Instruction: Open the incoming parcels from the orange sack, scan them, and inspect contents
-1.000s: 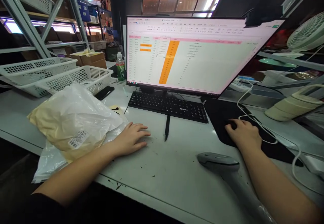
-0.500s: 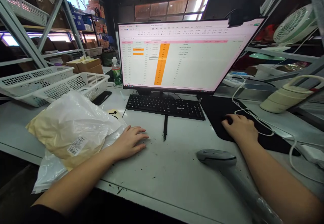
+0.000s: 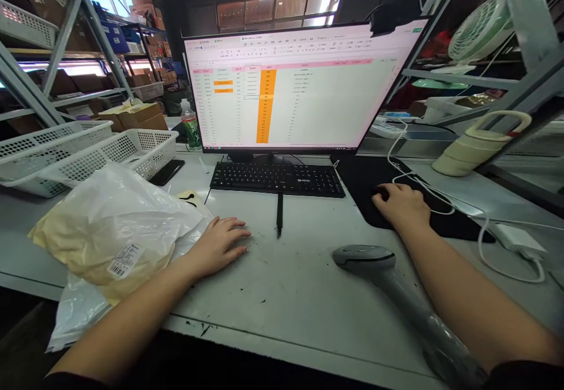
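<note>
My left hand [image 3: 221, 244] rests palm down on the grey desk, its fingers spread and holding nothing. Beside it lies a clear plastic bag [image 3: 117, 225] with pale yellow contents and a barcode label, and my left forearm crosses its near side. My right hand [image 3: 403, 205] is curved over a dark computer mouse [image 3: 382, 192] on a black mouse pad [image 3: 359, 175]; the hand covers most of the mouse. A grey barcode scanner [image 3: 370, 258] lies left of my right forearm. Between my hands, a black pen [image 3: 279, 215] points toward me below the black keyboard [image 3: 275, 178].
A monitor [image 3: 326, 108] showing a spreadsheet stands behind the keyboard. White baskets [image 3: 154, 149], a phone [image 3: 167, 172] and a green-labelled bottle [image 3: 190, 125] are on the left. To the right are a cream cup [image 3: 462, 149], white cables [image 3: 482, 243] and a fan [image 3: 480, 29].
The whole view has shifted, so most things sit a little further left in the picture. Both hands keep their places, the left on the desk and the right on the mouse.
</note>
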The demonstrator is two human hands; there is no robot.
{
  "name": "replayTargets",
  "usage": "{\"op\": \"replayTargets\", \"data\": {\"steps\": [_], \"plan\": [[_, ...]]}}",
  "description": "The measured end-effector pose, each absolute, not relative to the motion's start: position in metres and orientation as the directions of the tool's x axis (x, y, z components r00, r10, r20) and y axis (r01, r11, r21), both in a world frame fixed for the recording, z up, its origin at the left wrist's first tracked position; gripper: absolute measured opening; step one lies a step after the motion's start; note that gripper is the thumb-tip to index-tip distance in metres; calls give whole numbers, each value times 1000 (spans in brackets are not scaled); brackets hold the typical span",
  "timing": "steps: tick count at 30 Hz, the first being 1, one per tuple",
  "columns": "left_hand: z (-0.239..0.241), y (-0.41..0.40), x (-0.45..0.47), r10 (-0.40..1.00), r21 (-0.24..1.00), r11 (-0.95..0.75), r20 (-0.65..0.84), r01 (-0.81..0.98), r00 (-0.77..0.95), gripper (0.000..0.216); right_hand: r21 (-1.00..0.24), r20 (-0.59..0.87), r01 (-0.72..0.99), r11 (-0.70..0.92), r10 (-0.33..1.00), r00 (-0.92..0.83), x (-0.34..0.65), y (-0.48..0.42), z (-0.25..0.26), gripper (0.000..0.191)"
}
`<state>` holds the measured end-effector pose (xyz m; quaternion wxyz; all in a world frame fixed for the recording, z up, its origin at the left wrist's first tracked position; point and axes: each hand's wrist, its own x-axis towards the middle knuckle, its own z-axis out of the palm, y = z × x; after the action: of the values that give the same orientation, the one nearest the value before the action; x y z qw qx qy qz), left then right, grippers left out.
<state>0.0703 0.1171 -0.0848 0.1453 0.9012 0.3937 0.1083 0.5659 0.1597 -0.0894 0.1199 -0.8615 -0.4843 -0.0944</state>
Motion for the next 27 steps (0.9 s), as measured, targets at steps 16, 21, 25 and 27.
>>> {"op": "replayTargets", "data": {"steps": [16, 21, 25, 27], "plan": [[-98, 125, 64, 718, 310, -684, 123, 661, 685, 35, -144, 402, 857, -495, 762, 508, 573, 161, -100, 55], [-102, 127, 62, 702, 296, -701, 125, 649, 701, 33, -159, 386, 848, -505, 759, 524, 574, 162, -99, 54], [-104, 128, 61, 691, 293, -712, 130, 638, 711, 32, -164, 389, 843, -512, 752, 532, 575, 162, -100, 52], [-105, 129, 61, 688, 288, -716, 138, 636, 712, 32, -165, 393, 842, -513, 749, 533, 575, 162, -101, 51]]}}
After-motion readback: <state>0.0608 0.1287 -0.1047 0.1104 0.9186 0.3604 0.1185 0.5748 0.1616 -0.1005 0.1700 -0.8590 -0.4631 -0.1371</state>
